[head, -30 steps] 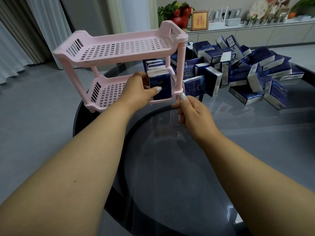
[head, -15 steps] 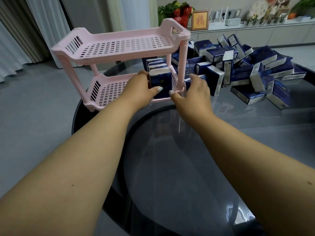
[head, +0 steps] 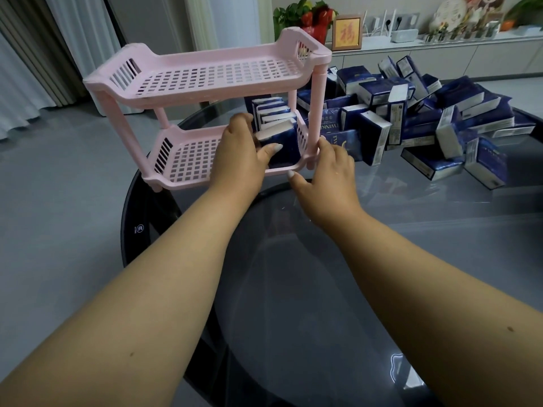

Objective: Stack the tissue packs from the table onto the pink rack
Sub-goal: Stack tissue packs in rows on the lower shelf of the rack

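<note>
The pink rack [head: 205, 74] has two tiers and stands at the far left of the dark glass table [head: 426, 230]. Several blue tissue packs [head: 271, 111] stand in a row at the right end of its lower shelf. My left hand [head: 238, 160] grips the front pack [head: 286, 145] of that row, thumb across its face. My right hand [head: 329, 177] straddles the rack's front right leg, with the thumb at the lower rim and the fingers curled behind the leg. Its fingertips are hidden. A loose pile of tissue packs [head: 440, 118] lies on the table to the right of the rack.
The table's round edge falls away to a grey floor on the left. Behind the table a low white cabinet [head: 440, 57] carries a plant, a framed picture and small ornaments. Curtains hang at the far left.
My right hand has moved forward from in front of the rack to its front right leg. My left hand has stayed on the front pack in the lower shelf.
</note>
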`<state>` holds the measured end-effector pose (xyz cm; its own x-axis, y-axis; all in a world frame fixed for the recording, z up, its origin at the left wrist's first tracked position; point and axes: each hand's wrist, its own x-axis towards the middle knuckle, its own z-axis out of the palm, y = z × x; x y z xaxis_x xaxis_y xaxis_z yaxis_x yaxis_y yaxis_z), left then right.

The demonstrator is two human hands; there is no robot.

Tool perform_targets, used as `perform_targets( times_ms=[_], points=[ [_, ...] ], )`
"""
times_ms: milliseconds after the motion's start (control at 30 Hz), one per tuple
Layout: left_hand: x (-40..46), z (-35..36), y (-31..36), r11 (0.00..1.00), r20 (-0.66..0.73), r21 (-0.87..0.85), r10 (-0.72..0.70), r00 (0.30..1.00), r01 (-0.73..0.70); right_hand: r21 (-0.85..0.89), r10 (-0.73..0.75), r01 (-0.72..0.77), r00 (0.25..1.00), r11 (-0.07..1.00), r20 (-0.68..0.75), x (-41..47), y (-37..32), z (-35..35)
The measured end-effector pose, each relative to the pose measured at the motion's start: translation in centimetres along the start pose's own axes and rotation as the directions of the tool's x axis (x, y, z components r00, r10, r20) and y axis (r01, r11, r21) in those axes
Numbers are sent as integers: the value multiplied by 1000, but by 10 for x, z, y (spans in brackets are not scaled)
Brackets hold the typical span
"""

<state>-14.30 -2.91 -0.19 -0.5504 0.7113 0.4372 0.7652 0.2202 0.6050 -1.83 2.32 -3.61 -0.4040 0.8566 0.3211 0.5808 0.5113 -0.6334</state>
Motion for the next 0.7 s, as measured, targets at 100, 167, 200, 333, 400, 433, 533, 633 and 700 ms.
perform_targets(
  times_ms=[100,167,200,333,400,433,533,633,700],
  points=[
    [-4,2,0,997,-70,-16,74,995,-75,-3,0,0,1000,1000,4,0,0,1],
    [-3,5,0,993,-78,22,118,990,-116,-9,-4,4,1000,1000,10,0,0,1],
    [-3,6,1,991,-72,39,132,989,-129,-13,-5,5,1000,1000,14,-1,0,0],
    [-5,10,-3,983,-63,64,176,982,-172,-11,6,-6,1000,1000,23,-1,0,0],
    [-7,10,-4,984,-100,30,177,979,-175,-4,15,-15,1000,1000,26,-1,0,-1],
    [-8,9,-4,988,-119,7,157,980,-157,-1,19,-19,999,1000,28,-1,0,-1],
    [1,6,-5,994,-151,-112,-22,988,5,13,28,-28,999,1000,32,-1,0,-2],
    [27,5,-13,896,-32,-337,-319,947,290,26,39,-40,999,999,24,1,1,-1],
    [44,6,-16,829,119,-390,-387,914,401,36,43,-43,999,998,16,2,1,-1]
  ],
)
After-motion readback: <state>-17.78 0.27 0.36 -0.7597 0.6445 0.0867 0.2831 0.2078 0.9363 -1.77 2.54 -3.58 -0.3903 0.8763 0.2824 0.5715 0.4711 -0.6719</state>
